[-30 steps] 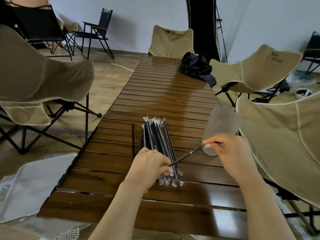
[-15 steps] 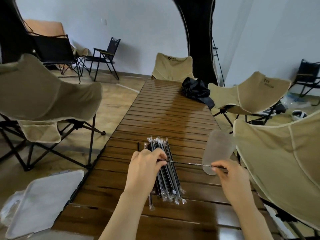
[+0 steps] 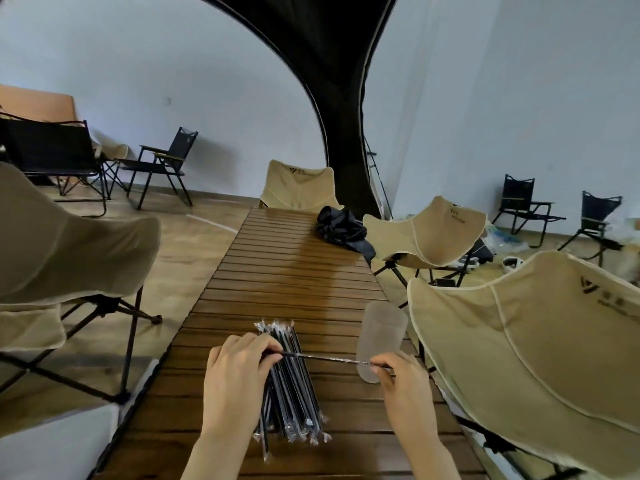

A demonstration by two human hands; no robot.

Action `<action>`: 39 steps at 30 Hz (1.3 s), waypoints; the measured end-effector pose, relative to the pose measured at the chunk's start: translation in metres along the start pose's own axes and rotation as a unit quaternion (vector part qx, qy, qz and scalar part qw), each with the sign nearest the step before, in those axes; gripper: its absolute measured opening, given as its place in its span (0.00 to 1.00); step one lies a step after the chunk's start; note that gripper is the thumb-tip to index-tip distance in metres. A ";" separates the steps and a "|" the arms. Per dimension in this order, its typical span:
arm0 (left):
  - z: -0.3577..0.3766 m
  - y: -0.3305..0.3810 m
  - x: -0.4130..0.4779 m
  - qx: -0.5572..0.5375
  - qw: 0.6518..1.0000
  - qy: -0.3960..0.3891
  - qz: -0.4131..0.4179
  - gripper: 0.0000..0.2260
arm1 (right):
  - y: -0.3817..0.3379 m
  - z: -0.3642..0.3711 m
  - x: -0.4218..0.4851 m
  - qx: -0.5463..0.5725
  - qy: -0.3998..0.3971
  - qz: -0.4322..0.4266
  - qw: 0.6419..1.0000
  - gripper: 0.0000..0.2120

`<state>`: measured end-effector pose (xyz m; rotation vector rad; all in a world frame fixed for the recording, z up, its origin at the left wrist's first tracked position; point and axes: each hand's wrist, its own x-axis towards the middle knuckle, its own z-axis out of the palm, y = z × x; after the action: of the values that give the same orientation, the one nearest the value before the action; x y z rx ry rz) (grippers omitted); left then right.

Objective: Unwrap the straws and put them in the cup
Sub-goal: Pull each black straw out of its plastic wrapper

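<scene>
A single wrapped black straw (image 3: pixel 325 357) is stretched level between my hands above the table. My left hand (image 3: pixel 237 370) pinches its left end, and my right hand (image 3: pixel 403 379) pinches its right end. Under the left hand lies a pile of several black straws in clear wrappers (image 3: pixel 294 393) on the slatted wooden table (image 3: pixel 294 271). A frosted translucent cup (image 3: pixel 381 337) stands upright near the table's right edge, just behind my right hand.
Beige folding chairs crowd both sides: one at the right (image 3: pixel 540 358), another at the left (image 3: pixel 69 247), a third at the far end (image 3: pixel 298 187). A black bag (image 3: pixel 341 225) lies far back on the table. A white lid or tray (image 3: pixel 59 445) sits at the lower left.
The camera has tilted upward, so hands and straws sit lower in view. The held straw went from slanted to level, and my hands have drawn apart along it.
</scene>
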<state>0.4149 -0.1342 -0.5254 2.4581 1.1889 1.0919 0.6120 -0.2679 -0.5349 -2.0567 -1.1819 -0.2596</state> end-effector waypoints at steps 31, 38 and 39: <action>0.003 0.002 0.004 -0.043 0.998 -0.045 0.026 0.05 | 0.011 -0.002 0.008 -0.005 0.024 -0.066 0.998 0.07; 0.004 -0.003 0.008 -0.072 0.994 -0.077 0.027 0.06 | 0.015 0.005 0.011 -0.008 0.012 -0.050 0.999 0.07; 0.005 -0.002 0.008 -0.075 0.993 -0.083 0.028 0.06 | 0.014 0.005 0.011 -0.005 0.010 -0.054 0.998 0.08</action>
<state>0.4203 -0.1269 -0.5252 2.4245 0.9589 0.9329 0.6283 -0.2615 -0.5401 -1.9973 -1.2848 -0.3381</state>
